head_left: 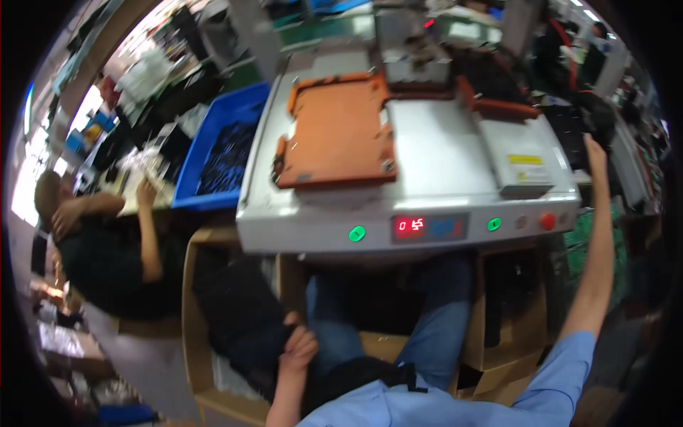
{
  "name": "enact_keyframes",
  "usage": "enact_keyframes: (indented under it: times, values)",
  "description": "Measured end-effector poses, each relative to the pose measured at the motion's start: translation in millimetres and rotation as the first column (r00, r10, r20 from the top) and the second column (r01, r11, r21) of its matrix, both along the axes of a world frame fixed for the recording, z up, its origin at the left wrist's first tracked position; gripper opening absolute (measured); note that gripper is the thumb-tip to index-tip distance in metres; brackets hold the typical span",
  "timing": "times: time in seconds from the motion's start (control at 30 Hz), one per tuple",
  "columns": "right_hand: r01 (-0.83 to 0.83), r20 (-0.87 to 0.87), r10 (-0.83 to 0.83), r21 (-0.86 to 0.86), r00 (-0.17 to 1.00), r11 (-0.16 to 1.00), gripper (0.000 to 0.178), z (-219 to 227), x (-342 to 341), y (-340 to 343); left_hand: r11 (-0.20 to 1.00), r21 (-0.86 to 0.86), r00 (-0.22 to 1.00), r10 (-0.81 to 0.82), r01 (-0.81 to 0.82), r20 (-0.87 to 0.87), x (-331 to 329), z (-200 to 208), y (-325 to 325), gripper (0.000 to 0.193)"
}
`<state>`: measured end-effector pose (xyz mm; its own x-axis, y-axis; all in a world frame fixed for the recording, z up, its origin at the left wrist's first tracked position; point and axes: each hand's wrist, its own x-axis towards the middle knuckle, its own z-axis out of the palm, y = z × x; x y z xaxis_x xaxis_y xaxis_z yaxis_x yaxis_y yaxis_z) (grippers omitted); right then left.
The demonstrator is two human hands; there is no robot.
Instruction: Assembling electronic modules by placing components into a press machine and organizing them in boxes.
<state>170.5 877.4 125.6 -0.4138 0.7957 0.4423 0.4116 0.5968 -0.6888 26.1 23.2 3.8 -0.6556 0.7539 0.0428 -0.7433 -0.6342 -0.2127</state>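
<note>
My left hand (299,346) is closed, its fingers curled at the right edge of a limp black sheet or bag (238,306). That black thing hangs over a cardboard box (191,334) left of my legs. What the fingers hold, if anything, is hidden. My right arm stretches far out to the right, past the white machine (434,160). The right hand (596,151) is beside a dark surface with black pieces (565,135); its fingers are smeared and small. An orange fixture plate (334,132) lies on the machine's left half, away from both hands.
A blue bin (186,174) of black parts stands left of the machine. The machine's front carries green buttons (356,233), a red display and a red knob (547,221). Another orange fixture (498,107) sits farther back. A cardboard box (506,356) stands right of my legs; a co-worker (107,249) sits left.
</note>
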Motion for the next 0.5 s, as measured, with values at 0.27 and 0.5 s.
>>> enact_keyframes:
  times: [0.27,0.5]
  values:
    - [-0.058,-0.344,0.096,0.12,0.934,0.991,0.033,46,-4,-348,0.953,-0.042,0.912,-0.301,0.302,-0.279,42,18,49,0.042]
    - [-0.779,-0.51,0.604,-0.522,0.612,0.347,0.066,-41,10,-580,0.799,-0.246,0.724,-0.601,0.548,-0.339,71,18,79,0.048]
